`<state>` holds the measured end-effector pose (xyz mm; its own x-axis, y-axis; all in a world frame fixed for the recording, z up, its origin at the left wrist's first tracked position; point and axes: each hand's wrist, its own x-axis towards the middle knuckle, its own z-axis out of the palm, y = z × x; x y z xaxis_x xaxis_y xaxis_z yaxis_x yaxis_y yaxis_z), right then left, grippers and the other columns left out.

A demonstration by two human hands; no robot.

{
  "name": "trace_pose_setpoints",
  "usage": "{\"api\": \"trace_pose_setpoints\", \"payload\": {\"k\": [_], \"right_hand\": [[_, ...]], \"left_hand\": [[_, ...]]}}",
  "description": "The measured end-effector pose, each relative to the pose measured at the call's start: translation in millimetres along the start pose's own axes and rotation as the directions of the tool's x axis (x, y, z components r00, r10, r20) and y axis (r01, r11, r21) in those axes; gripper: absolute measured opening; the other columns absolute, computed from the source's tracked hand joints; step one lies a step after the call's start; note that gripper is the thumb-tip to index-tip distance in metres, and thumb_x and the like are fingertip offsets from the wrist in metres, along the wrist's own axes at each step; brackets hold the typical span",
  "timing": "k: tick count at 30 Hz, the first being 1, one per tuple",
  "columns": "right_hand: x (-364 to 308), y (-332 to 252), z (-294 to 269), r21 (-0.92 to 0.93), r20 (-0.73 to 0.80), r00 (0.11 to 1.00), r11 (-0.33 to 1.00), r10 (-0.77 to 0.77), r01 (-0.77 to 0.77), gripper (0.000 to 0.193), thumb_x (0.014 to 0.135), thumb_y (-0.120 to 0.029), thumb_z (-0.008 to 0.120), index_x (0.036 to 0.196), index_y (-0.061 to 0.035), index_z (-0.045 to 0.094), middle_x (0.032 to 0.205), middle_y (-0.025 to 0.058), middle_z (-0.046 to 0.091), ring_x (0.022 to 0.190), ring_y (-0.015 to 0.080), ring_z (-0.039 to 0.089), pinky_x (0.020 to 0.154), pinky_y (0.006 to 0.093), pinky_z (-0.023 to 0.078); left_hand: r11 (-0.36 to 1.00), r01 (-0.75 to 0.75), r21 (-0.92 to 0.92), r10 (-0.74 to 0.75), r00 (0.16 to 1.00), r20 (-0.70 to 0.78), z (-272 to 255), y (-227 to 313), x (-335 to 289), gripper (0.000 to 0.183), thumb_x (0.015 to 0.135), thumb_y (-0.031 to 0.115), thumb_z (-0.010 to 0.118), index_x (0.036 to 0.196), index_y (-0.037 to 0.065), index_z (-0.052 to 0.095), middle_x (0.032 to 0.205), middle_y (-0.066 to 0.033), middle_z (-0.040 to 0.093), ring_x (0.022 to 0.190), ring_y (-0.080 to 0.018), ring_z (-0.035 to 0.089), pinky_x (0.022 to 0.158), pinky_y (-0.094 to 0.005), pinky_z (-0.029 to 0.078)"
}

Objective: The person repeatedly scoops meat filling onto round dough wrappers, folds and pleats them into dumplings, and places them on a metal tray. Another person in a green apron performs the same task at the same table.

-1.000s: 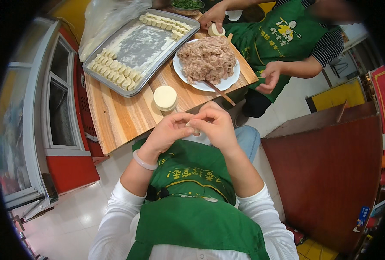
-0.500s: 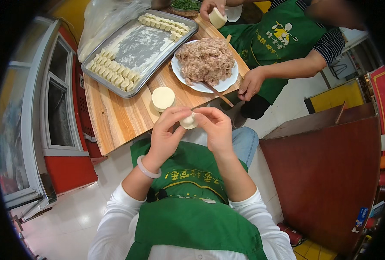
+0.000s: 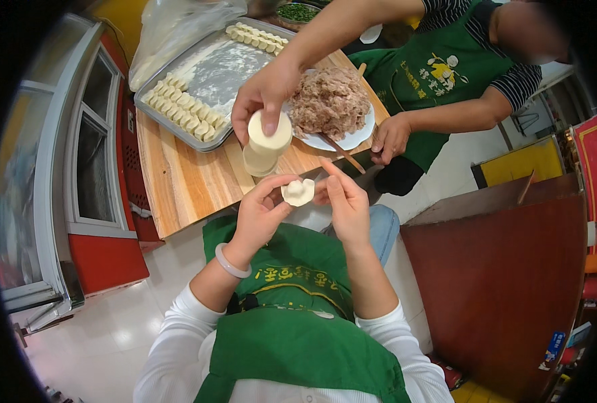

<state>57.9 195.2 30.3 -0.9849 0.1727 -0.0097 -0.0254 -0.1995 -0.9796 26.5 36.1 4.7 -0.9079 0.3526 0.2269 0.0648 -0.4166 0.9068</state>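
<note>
My left hand (image 3: 263,213) holds a small folded dumpling (image 3: 299,193) between thumb and fingers, just off the table's near edge. Its pale wrapper has a raised bulge in the middle and a flared rim. To the right of it, my right hand (image 3: 347,209) is open, with thumb and fingers apart and nothing gripped. Just beyond my hands, a co-worker's hand (image 3: 271,84) grips a stack of round dough wrappers (image 3: 270,133), above more wrappers (image 3: 260,163) on the wooden table (image 3: 184,181).
A metal tray (image 3: 218,74) dusted with flour carries rows of finished dumplings (image 3: 181,107). Beside it, minced filling (image 3: 332,101) fills a white plate (image 3: 364,138) with a wooden stick (image 3: 342,153) across its rim. The co-worker's other hand (image 3: 392,138) rests near the plate. A dark red cabinet (image 3: 493,282) stands right.
My right hand has let go of the dumpling and drawn back to the right. The co-worker's arm has swung across the table, bringing a stack of wrappers over the ones there.
</note>
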Motion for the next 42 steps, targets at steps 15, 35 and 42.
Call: {"api": "trace_pose_setpoints", "payload": {"k": [15,35,42], "right_hand": [[25.6,-37.7,47.9,-0.362,0.709,0.621,0.583,-0.334,0.727,0.020,0.068,-0.006,0.074,0.087,-0.0038,0.068,0.096,0.0076,0.064,0.084,0.0217,0.062,0.072,0.0297,0.049],[261.3,0.3,210.3,-0.586,0.314,0.945,0.802,0.095,0.114,0.009,0.073,-0.003,0.069,0.073,0.0021,0.062,0.066,0.0101,0.064,0.054,0.0147,0.063,0.050,0.0258,0.052],[300.6,43.6,218.8,-0.507,0.189,0.930,0.842,0.316,-0.183,0.014,0.074,0.000,0.069,0.072,0.0002,0.055,0.068,0.0118,0.063,0.054,0.0187,0.064,0.047,0.0281,0.054]], "left_hand": [[0.904,0.248,-0.349,-0.277,0.960,-0.034,-24.4,34.3,-24.4,0.033,0.079,-0.006,0.063,0.108,0.001,0.050,0.102,-0.0068,0.056,0.095,-0.0164,0.059,0.081,-0.0285,0.051],[0.992,-0.122,0.043,0.124,0.794,-0.595,-141.5,7.2,-23.2,0.016,0.083,-0.003,0.056,0.098,0.004,0.053,0.085,-0.0043,0.055,0.076,-0.0132,0.056,0.074,-0.0260,0.047],[0.909,-0.140,0.392,0.317,0.844,-0.433,-128.8,14.3,-23.4,0.007,0.079,-0.005,0.057,0.082,0.002,0.057,0.080,-0.0060,0.054,0.070,-0.0123,0.051,0.059,-0.0222,0.041]]}}
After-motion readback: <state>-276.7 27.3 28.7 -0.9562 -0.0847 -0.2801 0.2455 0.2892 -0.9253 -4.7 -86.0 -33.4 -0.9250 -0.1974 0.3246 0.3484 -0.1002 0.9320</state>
